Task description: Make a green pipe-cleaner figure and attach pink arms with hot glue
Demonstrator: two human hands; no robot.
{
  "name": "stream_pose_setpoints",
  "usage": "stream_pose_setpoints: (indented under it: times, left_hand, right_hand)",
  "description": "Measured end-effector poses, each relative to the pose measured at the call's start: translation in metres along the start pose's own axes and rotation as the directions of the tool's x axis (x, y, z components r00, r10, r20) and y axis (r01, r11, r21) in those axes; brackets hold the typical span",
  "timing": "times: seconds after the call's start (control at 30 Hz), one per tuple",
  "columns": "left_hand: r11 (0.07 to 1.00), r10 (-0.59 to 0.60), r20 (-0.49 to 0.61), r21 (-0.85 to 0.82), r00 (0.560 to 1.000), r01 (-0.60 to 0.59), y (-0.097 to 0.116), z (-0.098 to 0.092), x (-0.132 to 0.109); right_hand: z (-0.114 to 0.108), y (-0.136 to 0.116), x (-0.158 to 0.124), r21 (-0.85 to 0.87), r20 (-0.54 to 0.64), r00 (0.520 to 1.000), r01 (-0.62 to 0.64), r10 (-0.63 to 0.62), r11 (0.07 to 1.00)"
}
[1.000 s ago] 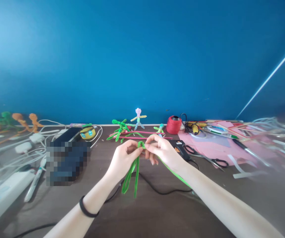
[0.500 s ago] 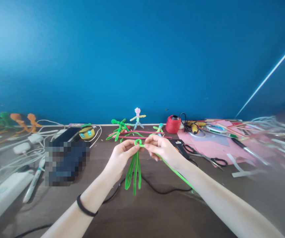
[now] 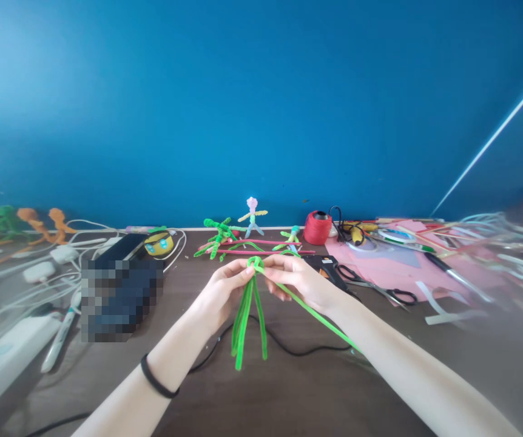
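Observation:
Both my hands hold a bundle of green pipe cleaners (image 3: 246, 318) above a brown table (image 3: 289, 388). My left hand (image 3: 218, 291) pinches the bundle just under its top, where a small loop sits. My right hand (image 3: 300, 278) grips that loop and one long green strand that runs down to the right along my forearm. Several loose ends hang down from the pinch point. A black band circles my left wrist.
At the back stand pipe-cleaner figures (image 3: 252, 216), a red thread spool (image 3: 318, 227) and a glue gun (image 3: 327, 266). Scissors (image 3: 386, 293) lie on pink paper (image 3: 393, 264) at the right. A black cable (image 3: 298, 349) crosses under my hands. White cables and a blurred dark object (image 3: 122, 291) fill the left.
My hands have turned the bundle so the loop at the top tightened, and the hanging ends have spread and swung lower toward me. The long strand stays in my right hand.

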State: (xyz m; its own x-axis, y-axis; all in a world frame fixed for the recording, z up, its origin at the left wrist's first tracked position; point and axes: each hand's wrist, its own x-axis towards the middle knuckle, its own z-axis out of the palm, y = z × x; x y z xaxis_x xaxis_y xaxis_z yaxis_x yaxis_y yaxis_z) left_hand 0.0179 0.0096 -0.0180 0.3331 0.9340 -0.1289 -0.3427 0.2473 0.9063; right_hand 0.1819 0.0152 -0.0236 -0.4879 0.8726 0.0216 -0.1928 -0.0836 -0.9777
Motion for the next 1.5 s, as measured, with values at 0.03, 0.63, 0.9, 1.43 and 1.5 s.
stream_pose_setpoints:
  times: [0.03,0.63,0.9,1.43,1.5]
  left_hand:
    - [1.0,-0.003,0.004,-0.004,1.0,0.003,-0.0007,-0.0008,0.0003]
    - [0.999,-0.037,0.029,-0.034,0.999,0.038,-0.0035,-0.0021,0.0018]
    - [0.999,-0.039,0.058,-0.035,0.998,0.041,-0.0002,0.0013,0.0004]
    - [0.998,-0.052,0.085,0.031,0.995,0.05,0.0007,-0.0069,0.0048]
    - [0.999,-0.047,0.085,0.018,0.995,0.046,0.0006,-0.0068,0.005]
  right_hand:
    - [0.0003,-0.0002,-0.0002,0.013,0.004,1.0,-0.001,0.001,1.0]
    - [0.0025,0.0015,-0.0015,-0.03,0.024,0.997,0.073,-0.072,0.997]
    - [0.0035,-0.0005,-0.0024,-0.049,0.016,0.997,0.078,-0.078,0.996]
    - [0.0006,0.0018,-0.0029,-0.05,0.058,0.996,0.065,-0.062,0.997]
    - [0.0014,0.0008,-0.0033,-0.051,0.054,0.997,0.061,-0.059,0.997]
